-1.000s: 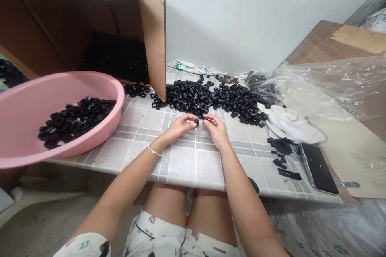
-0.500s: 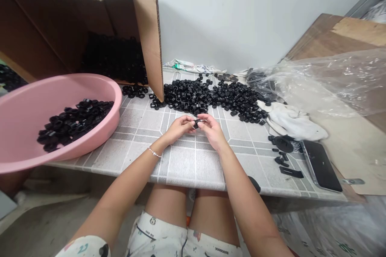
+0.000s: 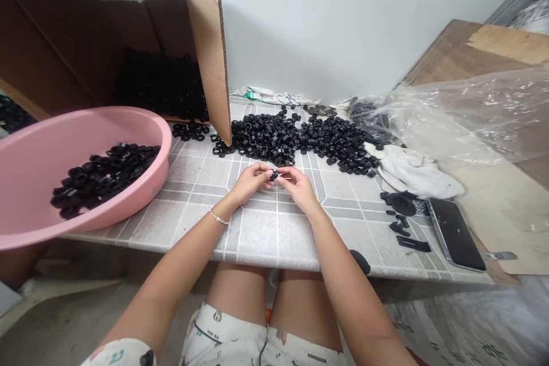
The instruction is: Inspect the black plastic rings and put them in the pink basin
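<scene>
A small black plastic part (image 3: 273, 174) is held above the tabletop, between the fingertips of both hands. My left hand (image 3: 250, 185) pinches it from the left with thumb and fingers. From the right, the thumb and forefinger of my right hand (image 3: 301, 187) close on the same part; its exact shape is mostly covered by the fingertips. Just beyond the hands lies a heap of black ring-shaped parts (image 3: 268, 134). To its right, touching it, is a second heap of small round black pieces (image 3: 332, 140).
A pink basin (image 3: 160, 163) with black parts stands at left, before a cardboard box (image 3: 210, 57) holding more. At right lie a white cloth glove (image 3: 418, 171), loose black pieces (image 3: 403, 204), a phone (image 3: 457, 234) and clear plastic film (image 3: 472, 114). The table's front edge (image 3: 274, 263) crosses above my lap.
Both hands have shifted very slightly left, and the black part has turned a little between the fingertips. The heaps and basin look the same.
</scene>
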Demonstrator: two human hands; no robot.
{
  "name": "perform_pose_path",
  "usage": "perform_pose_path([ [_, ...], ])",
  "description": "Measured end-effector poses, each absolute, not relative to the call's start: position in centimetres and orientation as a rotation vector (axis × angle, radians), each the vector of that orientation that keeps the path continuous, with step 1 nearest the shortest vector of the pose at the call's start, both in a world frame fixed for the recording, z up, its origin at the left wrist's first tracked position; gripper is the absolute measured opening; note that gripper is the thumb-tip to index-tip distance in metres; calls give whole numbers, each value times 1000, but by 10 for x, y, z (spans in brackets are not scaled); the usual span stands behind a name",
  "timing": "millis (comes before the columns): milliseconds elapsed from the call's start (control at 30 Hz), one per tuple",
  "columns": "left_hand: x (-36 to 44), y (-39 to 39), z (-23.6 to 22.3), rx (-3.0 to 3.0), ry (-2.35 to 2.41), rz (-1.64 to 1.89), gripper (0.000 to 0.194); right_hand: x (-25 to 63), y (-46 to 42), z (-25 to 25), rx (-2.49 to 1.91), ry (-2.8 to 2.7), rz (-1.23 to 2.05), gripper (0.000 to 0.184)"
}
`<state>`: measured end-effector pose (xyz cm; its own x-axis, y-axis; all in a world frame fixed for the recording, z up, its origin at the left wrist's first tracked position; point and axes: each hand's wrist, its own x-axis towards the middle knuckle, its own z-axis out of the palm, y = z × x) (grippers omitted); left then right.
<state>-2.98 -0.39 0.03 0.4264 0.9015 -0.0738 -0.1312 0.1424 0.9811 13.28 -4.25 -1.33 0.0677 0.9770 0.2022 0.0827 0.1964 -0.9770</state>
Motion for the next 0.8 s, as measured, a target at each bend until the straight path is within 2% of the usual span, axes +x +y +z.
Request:
perform_pose_path([
  [267,-38,-3,3,1123,785,791,40,133,-44,-17,-1091,-1355,947,22],
  [800,-36,-7,3,857,699,716,28,133,-56,-10,-1138,-1417,847,22],
])
